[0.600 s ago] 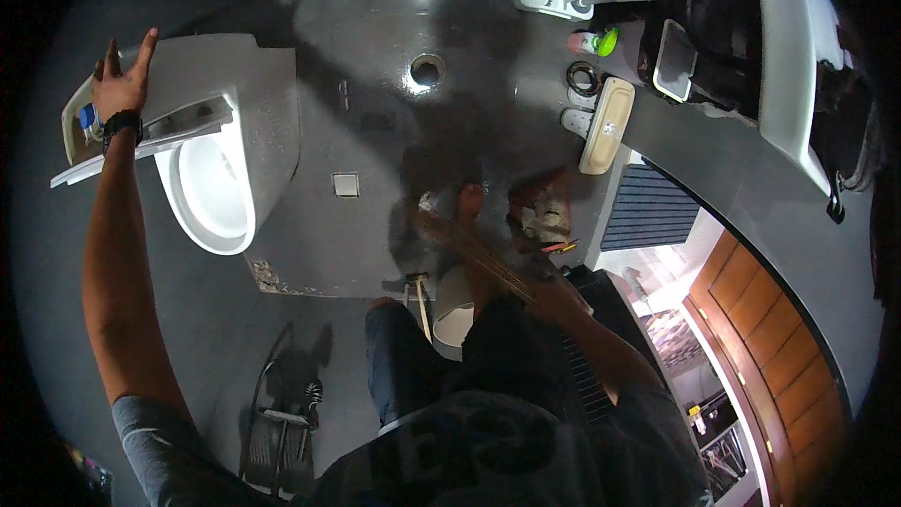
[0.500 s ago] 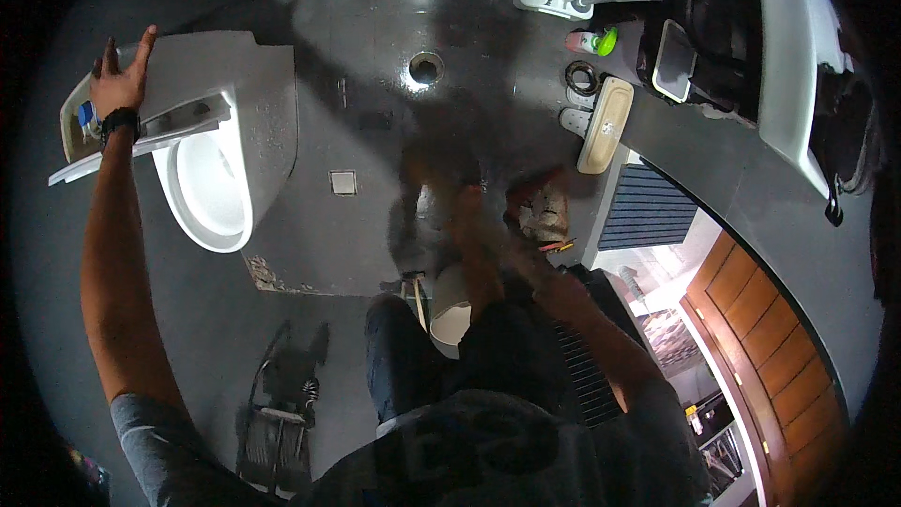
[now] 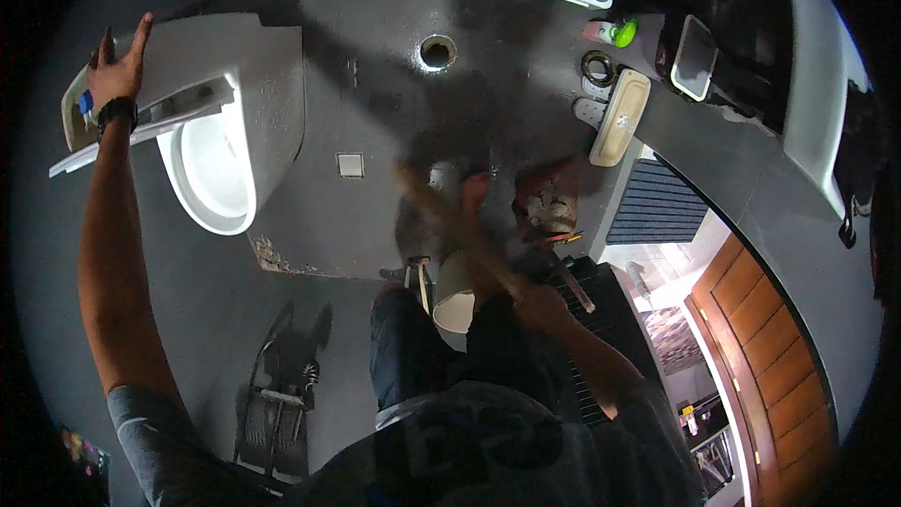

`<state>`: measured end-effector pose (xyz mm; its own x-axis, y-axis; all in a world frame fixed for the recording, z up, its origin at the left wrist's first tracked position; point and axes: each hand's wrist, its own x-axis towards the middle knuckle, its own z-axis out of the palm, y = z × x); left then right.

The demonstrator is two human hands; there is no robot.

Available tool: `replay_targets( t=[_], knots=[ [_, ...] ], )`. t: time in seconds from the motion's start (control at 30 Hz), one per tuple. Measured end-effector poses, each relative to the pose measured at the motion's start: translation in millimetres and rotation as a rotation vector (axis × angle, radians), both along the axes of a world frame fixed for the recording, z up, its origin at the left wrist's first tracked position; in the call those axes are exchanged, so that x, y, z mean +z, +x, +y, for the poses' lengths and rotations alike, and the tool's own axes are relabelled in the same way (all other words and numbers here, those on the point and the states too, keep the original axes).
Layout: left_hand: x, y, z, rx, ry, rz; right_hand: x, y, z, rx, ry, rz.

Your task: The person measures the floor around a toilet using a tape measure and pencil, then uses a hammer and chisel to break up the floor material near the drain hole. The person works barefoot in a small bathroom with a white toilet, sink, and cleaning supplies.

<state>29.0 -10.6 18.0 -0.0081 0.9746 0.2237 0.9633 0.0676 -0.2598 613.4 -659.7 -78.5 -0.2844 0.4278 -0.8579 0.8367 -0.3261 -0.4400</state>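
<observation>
Tan, long, thin tool (image 3: 455, 225), blurred, stick or bundle of thin sticks, can't tell; slants over the grey floor (image 3: 385, 103) beside the bare foot (image 3: 477, 190), near end in the right hand (image 3: 542, 308). Right hand looks closed round that end; finger detail too dark to read. Left hand (image 3: 116, 77) up by the open toilet tank (image 3: 69, 122), fingers spread wide, nothing visible in it; contact with tank or wall can't be told. White lid (image 3: 75, 161) sits aslant just by that wrist. Tool handling, my guess: light, fairly stiff, maybe some flex toward the far end, hard to break, slippery if wet, since the floor shines near the drain (image 3: 437, 53). Best hold: the near end, where the right hand has it. Edges: foot and shin right alongside, pale bucket (image 3: 452, 272) between the legs, red-brown bag (image 3: 554, 202) to the right, black slatted piece (image 3: 601, 300) past the right forearm. Open room: forward, floor between toilet bowl (image 3: 246, 216) and bag, up to the drain. Tightest by the bucket and shin.
</observation>
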Motion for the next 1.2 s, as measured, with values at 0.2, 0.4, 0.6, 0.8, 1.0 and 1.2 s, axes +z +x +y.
replay_targets(
  t=[0.2, 0.4, 0.6, 0.8, 1.0, 1.2],
  knots=[
    [6.7, 4.2, 0.6, 0.025, 0.032, -0.124, -35.0, -4.2, 22.7, -0.07, -0.126, -0.169],
    [2.2, -0.4, 2.4, 0.023, 0.007, -0.092, -1.7, -22.8, 55.0, -0.022, 0.144, 0.046],
    [0.9, -8.8, 3.2, -0.041, -0.022, -0.078, -62.8, -48.5, 135.5, -0.106, -0.063, -0.178],
    [1.4, -18.2, 2.6, -0.227, -0.129, 0.5, -21.2, -60.8, 85.3, 0.054, 0.08, 0.18],
    [12.8, 21.0, -9.9, 0.113, 0.028, -0.299, -28.8, -70.7, 79.4, -0.007, -0.133, 0.043],
    [9.3, 1.2, -1.4, -0.235, -0.044, 0.028, -71.1, -114.4, 33.8, 0.005, 0.4, 0.17]
  ],
)
